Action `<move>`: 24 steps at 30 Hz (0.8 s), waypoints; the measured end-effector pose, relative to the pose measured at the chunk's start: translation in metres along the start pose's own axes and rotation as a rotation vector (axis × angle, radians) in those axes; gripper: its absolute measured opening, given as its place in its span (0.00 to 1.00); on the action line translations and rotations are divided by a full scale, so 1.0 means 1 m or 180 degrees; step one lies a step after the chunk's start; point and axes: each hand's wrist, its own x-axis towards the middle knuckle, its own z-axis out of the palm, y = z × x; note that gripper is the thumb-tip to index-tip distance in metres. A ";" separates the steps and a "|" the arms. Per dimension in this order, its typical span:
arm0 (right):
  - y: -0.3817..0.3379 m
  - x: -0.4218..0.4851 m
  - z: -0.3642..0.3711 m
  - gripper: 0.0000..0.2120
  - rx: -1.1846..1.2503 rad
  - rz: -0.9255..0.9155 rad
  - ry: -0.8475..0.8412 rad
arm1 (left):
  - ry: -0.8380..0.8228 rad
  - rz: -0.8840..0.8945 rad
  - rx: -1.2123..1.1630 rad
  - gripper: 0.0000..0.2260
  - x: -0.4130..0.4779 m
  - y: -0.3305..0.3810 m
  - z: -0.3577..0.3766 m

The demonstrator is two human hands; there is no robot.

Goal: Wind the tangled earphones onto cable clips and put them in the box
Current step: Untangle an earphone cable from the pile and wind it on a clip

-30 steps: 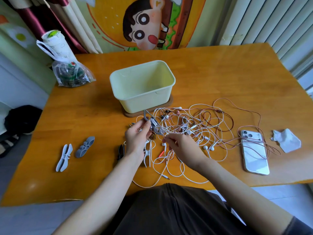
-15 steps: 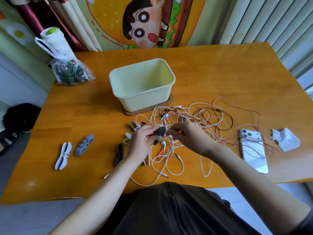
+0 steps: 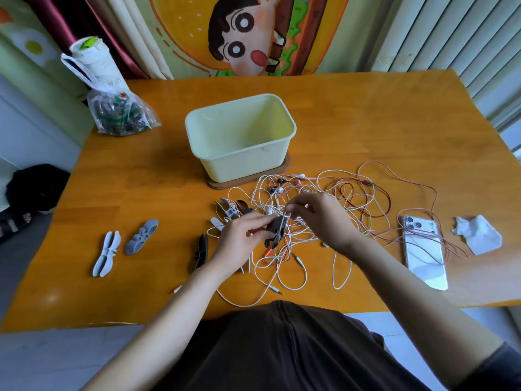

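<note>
A tangle of white, pink and reddish earphone cables spreads over the orange table in front of me. My left hand grips a dark grey cable clip just above the tangle. My right hand pinches a white cable at the clip's upper end. The pale yellow box stands open behind the tangle on a brown coaster. More clips lie around: a light grey one, a darker grey one, a black one, and some partly under the cables.
A white phone lies face down at the right with pink cable across it, and a crumpled tissue lies beyond it. A plastic bag with a bottle stands at the back left. Bare tabletop stretches behind the box.
My right hand rose from the near side of the tangle to the top of the clip. My left hand has turned the dark clip and holds it a little lower and to the right.
</note>
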 end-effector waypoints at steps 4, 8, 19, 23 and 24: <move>0.000 0.000 0.003 0.08 0.0068 0.0085 0.0208 | -0.0084 -0.0142 -0.0081 0.16 0.000 0.000 -0.002; -0.001 -0.002 0.006 0.08 0.0143 0.0081 0.0349 | -0.0320 -0.0250 -0.0138 0.16 0.002 0.002 -0.004; 0.013 -0.005 0.011 0.08 0.0221 0.0466 0.0194 | -0.0272 -0.0070 -0.0692 0.16 -0.002 0.018 -0.002; 0.015 -0.018 0.019 0.12 0.0854 0.0672 -0.0141 | 0.0183 -0.0114 -0.1450 0.15 0.002 0.028 -0.001; 0.014 -0.021 0.021 0.12 0.0938 0.0702 -0.0168 | 0.0277 -0.0211 -0.1629 0.14 0.003 0.030 0.000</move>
